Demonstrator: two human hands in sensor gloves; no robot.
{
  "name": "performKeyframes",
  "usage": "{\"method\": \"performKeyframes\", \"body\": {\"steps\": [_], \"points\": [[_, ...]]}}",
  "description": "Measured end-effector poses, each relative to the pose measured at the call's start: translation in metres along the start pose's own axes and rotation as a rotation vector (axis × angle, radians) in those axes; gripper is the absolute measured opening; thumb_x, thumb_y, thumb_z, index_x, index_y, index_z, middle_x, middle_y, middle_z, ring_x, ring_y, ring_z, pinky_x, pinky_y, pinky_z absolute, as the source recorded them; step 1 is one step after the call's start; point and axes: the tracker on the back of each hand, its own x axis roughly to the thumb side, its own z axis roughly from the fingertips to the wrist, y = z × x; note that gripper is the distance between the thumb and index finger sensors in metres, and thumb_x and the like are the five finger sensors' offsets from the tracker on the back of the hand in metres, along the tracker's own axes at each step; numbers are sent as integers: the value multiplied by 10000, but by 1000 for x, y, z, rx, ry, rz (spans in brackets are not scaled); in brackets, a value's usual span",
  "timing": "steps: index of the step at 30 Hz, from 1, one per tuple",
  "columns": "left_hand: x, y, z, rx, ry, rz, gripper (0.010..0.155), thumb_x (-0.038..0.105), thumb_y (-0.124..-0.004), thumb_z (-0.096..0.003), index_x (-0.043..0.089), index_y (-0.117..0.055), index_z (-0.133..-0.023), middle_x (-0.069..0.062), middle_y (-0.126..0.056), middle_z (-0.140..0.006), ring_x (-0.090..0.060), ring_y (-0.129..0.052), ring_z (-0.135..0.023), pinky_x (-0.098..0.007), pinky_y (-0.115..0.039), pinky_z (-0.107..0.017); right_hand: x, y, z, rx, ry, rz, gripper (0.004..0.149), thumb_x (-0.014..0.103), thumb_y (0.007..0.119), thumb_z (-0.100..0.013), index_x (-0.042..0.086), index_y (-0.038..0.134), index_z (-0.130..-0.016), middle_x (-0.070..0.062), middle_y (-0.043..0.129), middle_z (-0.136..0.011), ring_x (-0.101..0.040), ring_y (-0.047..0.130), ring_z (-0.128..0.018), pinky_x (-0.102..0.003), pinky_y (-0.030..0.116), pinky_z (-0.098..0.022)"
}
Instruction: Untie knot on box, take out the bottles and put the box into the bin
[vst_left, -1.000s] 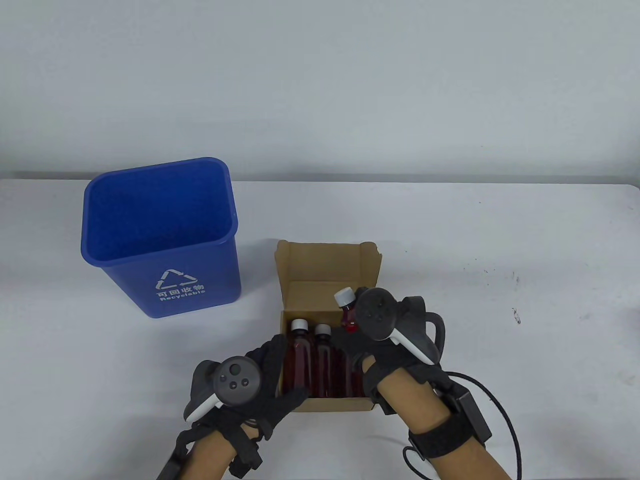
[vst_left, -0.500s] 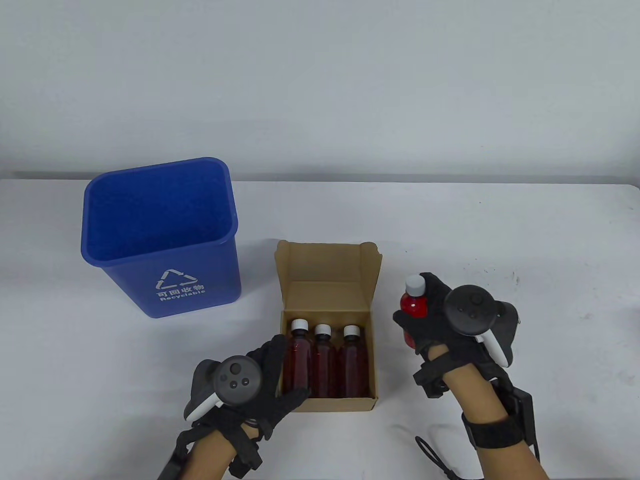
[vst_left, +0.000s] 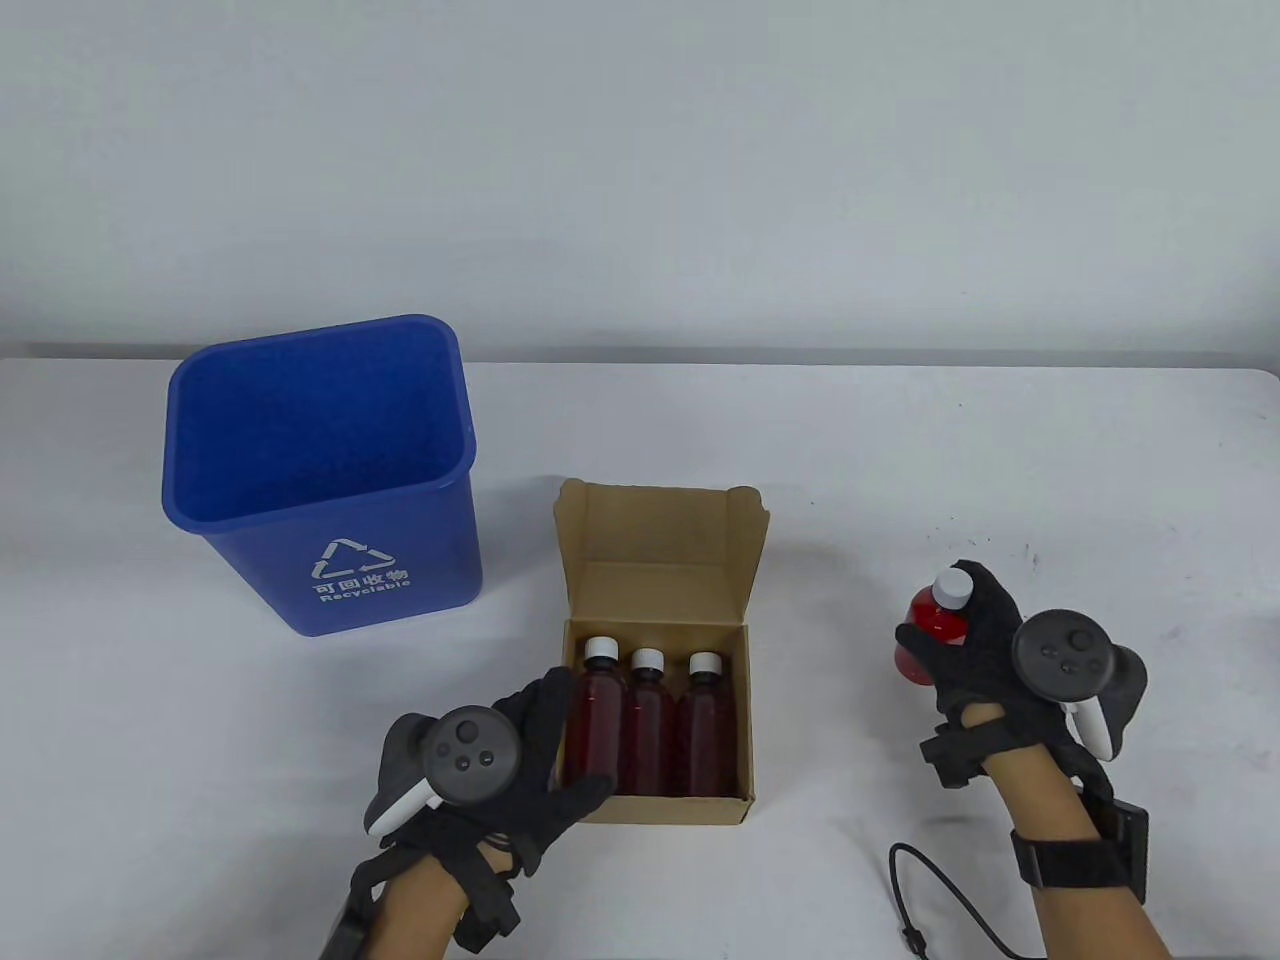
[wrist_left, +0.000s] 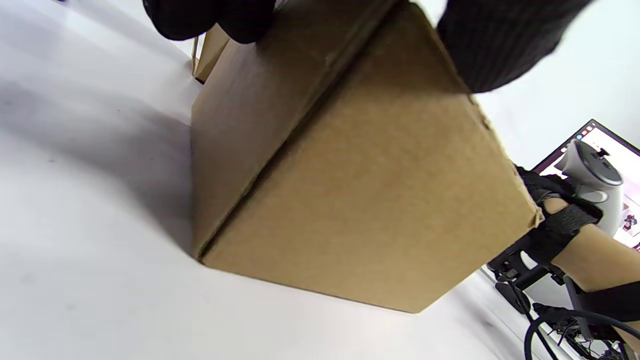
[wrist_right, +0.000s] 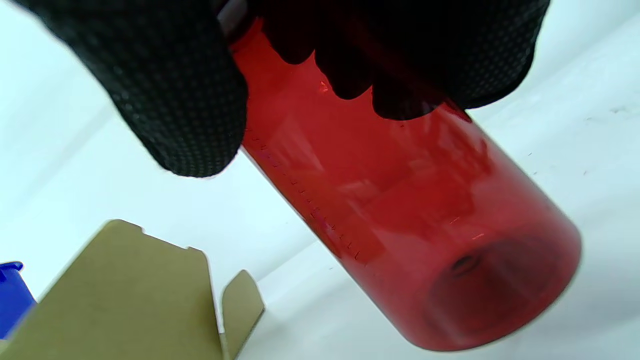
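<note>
The open cardboard box (vst_left: 655, 530) sits mid-table with its lid (wrist_right: 125, 300) standing up. Three dark red bottles (vst_left: 647, 715) with white caps lie side by side inside it. My left hand (vst_left: 545, 745) grips the box's near left corner, fingers (wrist_left: 210, 20) on the left wall (wrist_left: 350, 190) and thumb on the front wall. My right hand (vst_left: 965, 640) holds a fourth red bottle (vst_left: 925, 625) with a white cap, right of the box and above the table. Its fingers (wrist_right: 170, 90) wrap the upper part of that bottle (wrist_right: 400, 225). No knot or string shows.
A blue recycling bin (vst_left: 320, 470) stands open-topped left of the box, a narrow gap between them. A black cable (vst_left: 940, 890) loops on the table near my right forearm. A screen (wrist_left: 600, 145) shows beyond the table's edge in the left wrist view.
My right hand lifted one bottle out of the box and carried it to the right, clear of the box. My left hand stayed on the box corner.
</note>
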Motion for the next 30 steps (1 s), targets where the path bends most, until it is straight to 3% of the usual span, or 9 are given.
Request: {"method": "performKeyframes", "body": {"steps": [5, 11, 19, 30], "points": [[-2, 0, 0, 0, 2, 25, 996, 638, -693, -479, 151, -103, -1117, -252, -328, -1137, -601, -391, -1031, -803, -328, -698, -21, 6, -9, -5, 5, -34, 798, 410, 927, -416, 99, 449, -973, -127, 563, -988, -454, 758, -847, -539, 722, -567], [-2, 0, 1, 9, 7, 17, 991, 636, -692, -479, 149, -112, -1119, -252, -338, -1137, -599, -400, -1031, -803, -333, -697, -25, 14, -15, 2, 17, -69, 798, 421, 915, -421, 111, 434, -976, -116, 546, -996, -446, 751, -854, -535, 718, -576], [-2, 0, 1, 11, 6, 11, 989, 637, -687, -481, 147, -113, -1119, -257, -343, -1135, -600, -406, -1029, -805, -331, -696, -42, 10, -23, 2, 81, -92, 803, 442, 887, -437, 160, 380, -992, -85, 499, -1021, -436, 712, -877, -574, 675, -586], [-2, -3, 3, 43, -8, 7, 993, 649, -684, -474, 151, -120, -1122, -258, -361, -1132, -600, -423, -1026, -807, -339, -694, -45, 14, -16, 1, 104, -91, 858, 404, 858, -461, 142, 246, -1002, -102, 364, -1047, -463, 612, -913, -610, 604, -607]]}}
